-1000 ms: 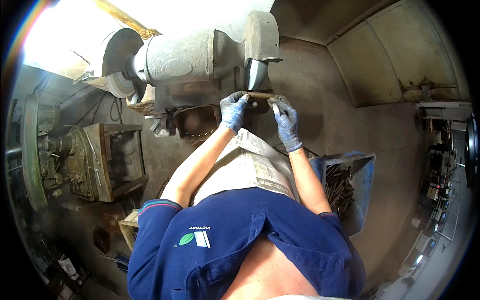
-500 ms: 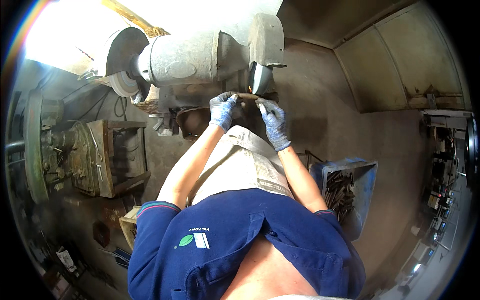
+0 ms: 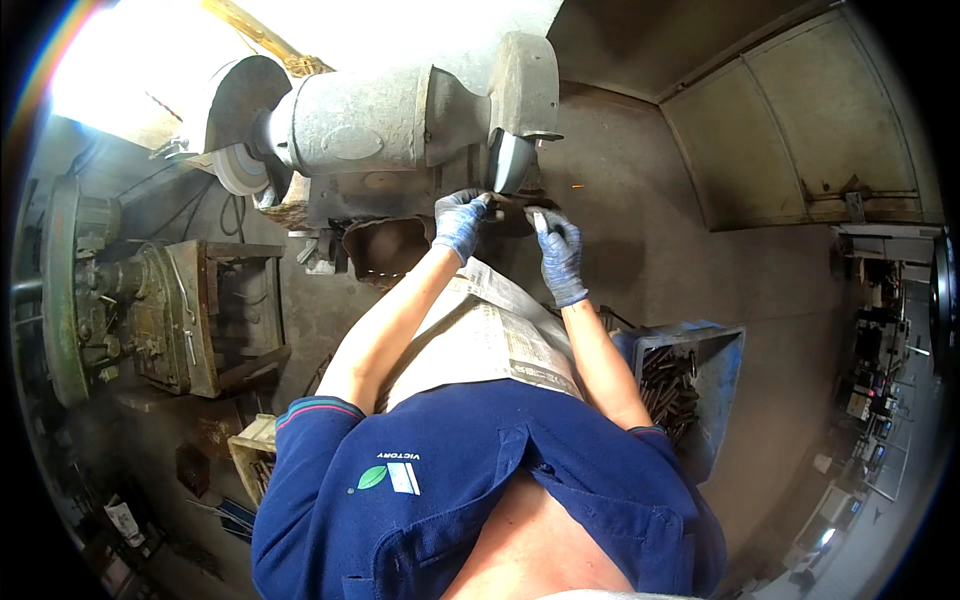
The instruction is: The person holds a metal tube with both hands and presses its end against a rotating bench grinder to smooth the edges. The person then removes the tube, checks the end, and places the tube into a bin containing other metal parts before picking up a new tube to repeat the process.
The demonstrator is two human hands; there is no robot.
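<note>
Both my hands wear blue gloves and hold a thin metal rod (image 3: pixel 512 203) against the right grinding wheel (image 3: pixel 511 160) of a big grey bench grinder (image 3: pixel 380 120). My left hand (image 3: pixel 458 222) grips the rod's left end just below the wheel. My right hand (image 3: pixel 558 250) pinches its right end. A spark shows to the right of the wheel. A sheet of newspaper (image 3: pixel 490 335) lies over my lap under my forearms.
A blue crate (image 3: pixel 715 385) holding several dark metal rods stands at my right. At the left is a green machine with a rusty box frame (image 3: pixel 215 315). The grinder's left wheel (image 3: pixel 240 165) is at the upper left. Concrete floor stretches to the right.
My hands have brought the rod from lower and further right up against the right grinding wheel, and a spark now appears.
</note>
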